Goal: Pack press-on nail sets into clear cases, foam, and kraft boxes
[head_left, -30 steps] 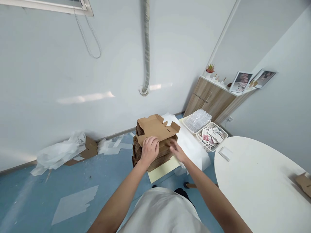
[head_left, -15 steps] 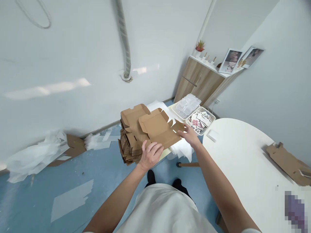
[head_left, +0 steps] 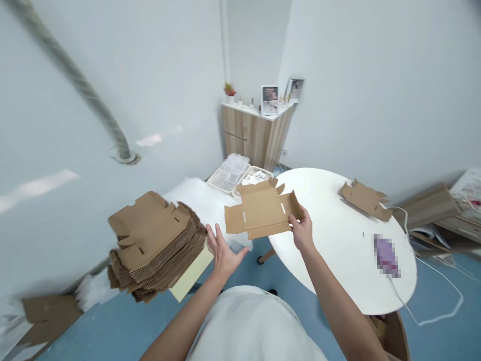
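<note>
My right hand grips the right flap of a flat, unfolded cardboard box, holding it up in front of me between the stack and the round table. Its fold lines, tabs and two light slots show. My left hand is open, fingers spread and thumb out, just below and left of that box and apart from it. To its left, a tall stack of flat cardboard boxes sits on a pale yellow surface.
A round white table on the right bears another flat cardboard box and a blurred purple object with a cord. White baskets stand behind, before a wooden cabinet. White sheets lie beside the stack.
My right hand has lifted the top cardboard box off the stack and carried it right. My left hand has come away from the cardboard and opened. The view has turned right.
</note>
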The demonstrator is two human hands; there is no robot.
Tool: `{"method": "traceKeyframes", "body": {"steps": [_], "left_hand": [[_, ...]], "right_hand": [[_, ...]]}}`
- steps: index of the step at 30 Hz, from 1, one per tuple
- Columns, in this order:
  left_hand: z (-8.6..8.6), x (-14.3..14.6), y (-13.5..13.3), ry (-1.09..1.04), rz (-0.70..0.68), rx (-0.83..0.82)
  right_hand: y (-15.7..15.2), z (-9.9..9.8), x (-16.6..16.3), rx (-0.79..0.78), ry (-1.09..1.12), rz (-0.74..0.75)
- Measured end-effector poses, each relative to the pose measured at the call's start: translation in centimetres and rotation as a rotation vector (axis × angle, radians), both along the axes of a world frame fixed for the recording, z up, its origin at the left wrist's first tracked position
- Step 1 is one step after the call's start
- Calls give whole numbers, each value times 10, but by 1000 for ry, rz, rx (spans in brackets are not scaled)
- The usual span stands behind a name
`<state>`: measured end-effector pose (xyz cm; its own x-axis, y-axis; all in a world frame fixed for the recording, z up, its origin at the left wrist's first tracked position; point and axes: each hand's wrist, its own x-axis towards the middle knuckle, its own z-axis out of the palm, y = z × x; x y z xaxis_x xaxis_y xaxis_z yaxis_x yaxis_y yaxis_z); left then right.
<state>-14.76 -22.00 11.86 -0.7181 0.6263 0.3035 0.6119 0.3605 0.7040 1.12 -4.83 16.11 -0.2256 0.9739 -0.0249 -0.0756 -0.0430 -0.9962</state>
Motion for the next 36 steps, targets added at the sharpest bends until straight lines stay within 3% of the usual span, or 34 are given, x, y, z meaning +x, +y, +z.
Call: {"method": "traceKeyframes", "body": {"steps": [4, 7, 12, 17, 22, 29, 32, 36], "left_hand": [[-20, 47, 42, -494, -357, -8], [-42, 79, 79, -733, -439, -113], [-75, 128, 121, -714, -515, -276], [-96, 145, 139, -631, -576, -359], [-107, 138, 158, -669, -610, -380], [-120, 127, 187, -651, -648, -465], [-120, 122, 187, -470, -669, -460], [-106, 118, 175, -33, -767, -384]], "right_hand": [[2, -39, 86, -51, -26, -242], [-10, -72, 134, -104, -47, -356], [-34, -120, 181, -205, -34, -525], [-48, -151, 201, -335, -36, -610], [-39, -164, 217, -365, -236, -634], [-9, -154, 225, -355, -599, -591], [-5, -153, 226, -383, -691, -612], [-5, -153, 225, -421, -735, -633]]}}
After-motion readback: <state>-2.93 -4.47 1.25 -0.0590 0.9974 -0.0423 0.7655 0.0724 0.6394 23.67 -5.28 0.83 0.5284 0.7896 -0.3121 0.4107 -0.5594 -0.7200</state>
